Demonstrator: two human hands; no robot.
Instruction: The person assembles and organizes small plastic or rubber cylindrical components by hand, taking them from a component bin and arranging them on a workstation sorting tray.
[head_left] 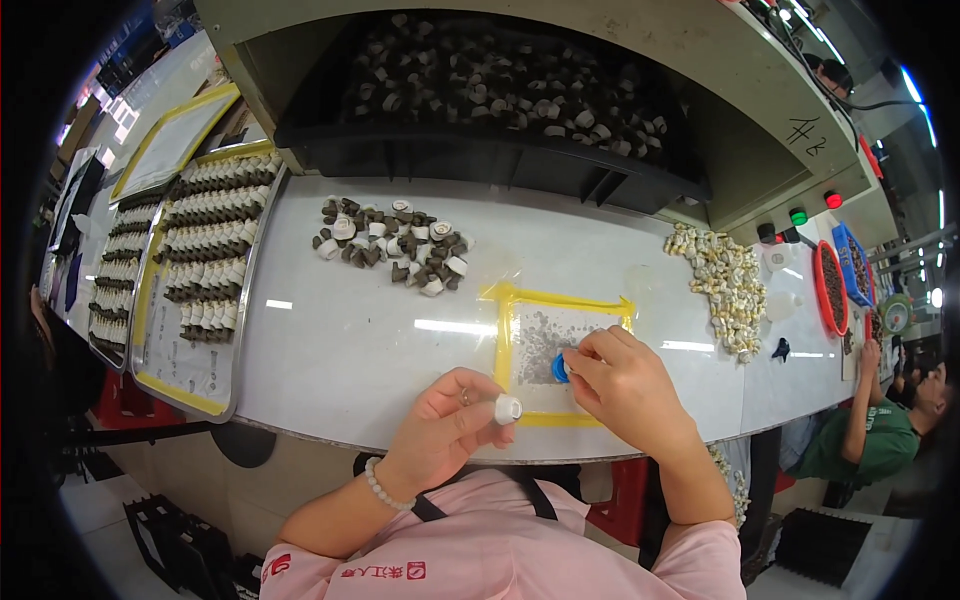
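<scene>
My left hand [445, 425] pinches a small white round part [508, 409] with an opening in its end, held near the table's front edge. Over a yellow-taped square sheet [540, 400] with grey smudges, my right hand [632, 388] grips a small blue round piece [559, 368]; the fingers hide much of it, and I cannot tell whether it touches the sheet. Beyond the sheet, to the left, lies a loose heap of white-and-dark-grey parts [410, 240].
A metal tray [235, 350] holds rows of similar parts at left, beside another tray. A black bin [500, 160] full of parts stands under a metal housing. Cream-coloured parts [725, 285] are heaped at right, near red and blue baskets [830, 290]. A co-worker [870, 435] sits farther right.
</scene>
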